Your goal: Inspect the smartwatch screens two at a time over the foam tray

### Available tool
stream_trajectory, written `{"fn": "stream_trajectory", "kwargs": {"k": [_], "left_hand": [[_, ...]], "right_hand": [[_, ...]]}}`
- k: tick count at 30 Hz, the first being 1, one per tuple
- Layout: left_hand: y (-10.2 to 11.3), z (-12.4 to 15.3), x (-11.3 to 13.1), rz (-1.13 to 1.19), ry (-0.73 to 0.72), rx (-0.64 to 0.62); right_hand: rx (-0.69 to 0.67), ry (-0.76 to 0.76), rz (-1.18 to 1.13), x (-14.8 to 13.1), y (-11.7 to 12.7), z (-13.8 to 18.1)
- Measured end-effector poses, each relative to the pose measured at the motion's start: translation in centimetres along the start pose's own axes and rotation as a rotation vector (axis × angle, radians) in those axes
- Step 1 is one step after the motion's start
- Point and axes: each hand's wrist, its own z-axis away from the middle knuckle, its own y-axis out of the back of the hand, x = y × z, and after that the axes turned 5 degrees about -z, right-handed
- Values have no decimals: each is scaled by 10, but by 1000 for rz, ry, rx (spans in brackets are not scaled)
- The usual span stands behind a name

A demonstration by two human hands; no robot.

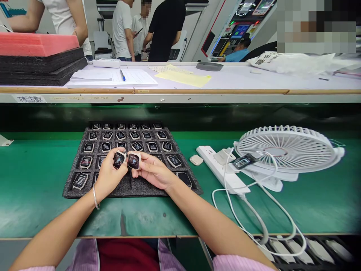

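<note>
My left hand (108,173) is closed round a smartwatch case (119,159) with a lit dark screen, no strap on it. Close beside it, my right hand (153,171) pinches a second smartwatch case (134,161) at its edge, its screen also lit. Both hover above a black foam tray (129,187) on the green bench. Rows of the tray's pockets hold more watch cases, such as a watch (80,181) at the near left and a watch (174,161) at the right. My hands and forearms hide some of the pockets.
Right of the tray lie a white power strip (222,169), looped white cables (282,210), a white fan (284,150) and a watch on its strap (244,162). The shelf (180,96) above bears papers, a pen (122,75) and stacked foam (36,64). Several people stand behind.
</note>
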Motion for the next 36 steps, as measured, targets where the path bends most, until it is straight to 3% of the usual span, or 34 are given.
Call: {"fn": "stream_trajectory", "kwargs": {"k": [29,32,36], "left_hand": [[1,-2,-1,35,38,-32],[2,-4,1,102,115,-33],[3,-6,7,339,332,-107]], "right_hand": [[-7,0,25,0,1,-1],[29,2,28,-1,1,-2],[138,-15,-20,-3,3,-6]]}}
